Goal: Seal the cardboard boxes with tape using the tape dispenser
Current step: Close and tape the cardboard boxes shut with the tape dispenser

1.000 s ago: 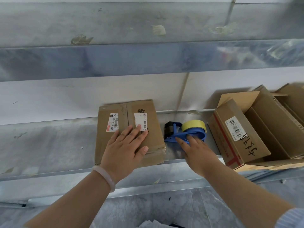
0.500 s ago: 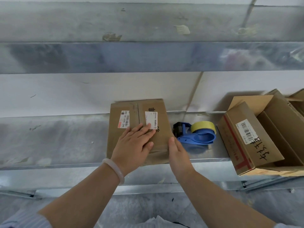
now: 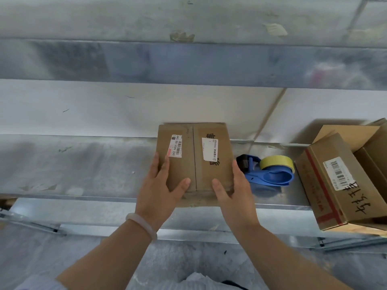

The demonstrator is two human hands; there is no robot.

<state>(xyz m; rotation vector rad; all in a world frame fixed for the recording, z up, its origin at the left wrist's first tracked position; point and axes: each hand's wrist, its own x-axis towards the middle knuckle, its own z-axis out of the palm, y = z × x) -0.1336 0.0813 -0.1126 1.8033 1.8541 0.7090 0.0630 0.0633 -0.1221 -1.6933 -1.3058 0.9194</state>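
A small flat cardboard box point(image 3: 194, 155) with two white labels lies on the metal shelf point(image 3: 83, 164), its flaps closed along a middle seam. My left hand point(image 3: 161, 191) grips its left near corner, thumb on top and fingers along the side. At the right near corner my right hand point(image 3: 234, 193) grips it the same way. Just right of the box lies the blue tape dispenser point(image 3: 270, 174) with a yellowish roll, touched by neither hand.
A larger cardboard box point(image 3: 339, 181) with a barcode label, red tape and handwriting sits tilted at the shelf's right end, with open boxes point(image 3: 374, 149) behind it. A white wall panel point(image 3: 104, 107) backs the shelf, and a metal beam point(image 3: 188, 61) runs overhead.
My right hand left the tape dispenser and moved to the box's right side. My left hand slid from lying flat on the top to gripping the left edge.
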